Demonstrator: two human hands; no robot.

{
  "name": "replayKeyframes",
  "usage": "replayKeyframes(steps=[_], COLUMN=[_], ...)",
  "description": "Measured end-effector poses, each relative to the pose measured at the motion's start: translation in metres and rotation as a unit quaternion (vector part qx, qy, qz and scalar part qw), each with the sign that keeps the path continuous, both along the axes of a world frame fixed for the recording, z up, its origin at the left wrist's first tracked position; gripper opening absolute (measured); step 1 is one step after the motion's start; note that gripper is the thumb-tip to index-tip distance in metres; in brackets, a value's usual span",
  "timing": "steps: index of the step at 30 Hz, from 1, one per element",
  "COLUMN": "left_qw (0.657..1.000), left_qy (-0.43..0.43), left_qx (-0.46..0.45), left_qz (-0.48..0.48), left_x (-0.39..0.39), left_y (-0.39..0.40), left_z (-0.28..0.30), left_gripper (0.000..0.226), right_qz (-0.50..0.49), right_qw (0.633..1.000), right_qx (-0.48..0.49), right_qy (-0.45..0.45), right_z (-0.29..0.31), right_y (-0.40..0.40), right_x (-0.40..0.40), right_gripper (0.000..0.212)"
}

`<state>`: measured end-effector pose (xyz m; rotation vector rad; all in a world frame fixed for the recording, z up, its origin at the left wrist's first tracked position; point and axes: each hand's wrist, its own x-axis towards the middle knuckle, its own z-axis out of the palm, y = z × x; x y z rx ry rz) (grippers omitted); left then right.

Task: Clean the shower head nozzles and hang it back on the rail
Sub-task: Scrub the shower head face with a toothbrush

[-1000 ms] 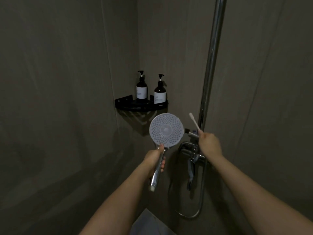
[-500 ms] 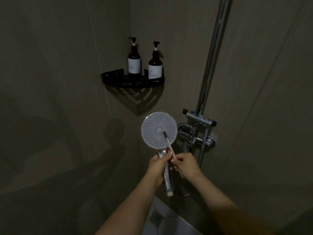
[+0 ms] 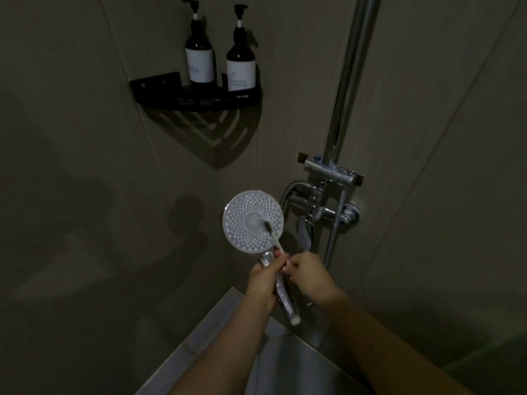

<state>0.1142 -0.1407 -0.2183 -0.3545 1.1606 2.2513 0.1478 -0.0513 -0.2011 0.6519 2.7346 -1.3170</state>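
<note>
Dim tiled shower corner, left hand (image 3: 263,280) gripping shower head (image 3: 253,221), right hand (image 3: 310,276) pinching toothbrush (image 3: 273,234) against nozzles.

My hands (image 3: 288,277) sit close together low in the middle, gripping. At 1 o'clock the tap fitting (image 3: 322,206) and chrome rail (image 3: 346,89) crowd in near my right hand, blocking a straight reach that way. At 11 o'clock, well above, the black corner shelf (image 3: 196,96) juts out with two pump bottles (image 3: 219,57). Toward 9 o'clock the wall (image 3: 71,181) stands bare, with open air before it.
</note>
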Motion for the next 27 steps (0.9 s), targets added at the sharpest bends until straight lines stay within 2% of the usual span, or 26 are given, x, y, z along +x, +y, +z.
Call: replayKeyframes(steps=[2, 8, 11, 12, 14, 16, 18, 19, 22, 25, 26, 27], left_qw=[1.000, 1.000, 1.000, 1.000, 1.000, 1.000, 1.000, 1.000, 0.999, 0.999, 0.999, 0.999], left_qy=[-0.004, -0.013, -0.012, -0.010, -0.007, -0.009, -0.011, -0.013, -0.024, -0.025, -0.022, -0.019], left_qx=[0.006, 0.020, 0.021, 0.017, 0.012, 0.013, 0.020, 0.023, 0.022, 0.024, 0.025, 0.023], left_qz=[-0.002, -0.008, -0.002, 0.001, 0.005, 0.001, -0.007, -0.010, -0.013, -0.026, -0.029, -0.032], left_x=[-0.005, -0.018, -0.025, -0.027, -0.030, -0.033, -0.035, -0.035, -0.036, -0.039, -0.039, -0.040], left_y=[0.005, 0.016, 0.018, 0.018, 0.016, 0.014, 0.010, 0.009, 0.006, 0.006, 0.006, 0.007], left_z=[-0.002, -0.012, -0.014, -0.015, -0.018, -0.024, -0.029, -0.032, -0.036, -0.038, -0.039, -0.039], left_gripper=[0.011, 0.013, 0.017, 0.018, 0.019, 0.019, 0.019, 0.019, 0.019, 0.018, 0.018, 0.018], right_qz=[0.004, 0.022, 0.021, -0.008, -0.132, -0.263, -0.331, -0.348, -0.328, -0.298, -0.293, -0.292], right_qw=[1.000, 0.997, 0.996, 0.998, 0.988, 0.946, 0.908, 0.879, 0.734, 0.602, 0.568, 0.555], right_qx=[0.015, 0.063, 0.081, 0.062, -0.042, -0.143, -0.223, -0.298, -0.564, -0.701, -0.726, -0.734], right_qy=[0.000, -0.027, -0.009, 0.011, 0.072, 0.123, 0.128, 0.132, 0.190, 0.240, 0.253, 0.260], right_z=[0.002, 0.004, 0.010, 0.013, 0.023, 0.031, 0.043, 0.049, 0.055, 0.050, 0.047, 0.043], right_y=[0.004, 0.014, 0.021, 0.024, 0.030, 0.041, 0.050, 0.052, 0.057, 0.056, 0.057, 0.059], right_x=[-0.004, -0.012, -0.022, -0.026, -0.037, -0.052, -0.065, -0.071, -0.085, -0.089, -0.089, -0.090], right_gripper=[0.017, 0.019, 0.015, 0.013, 0.011, 0.028, 0.030, 0.027, 0.032, 0.025, 0.021, 0.017])
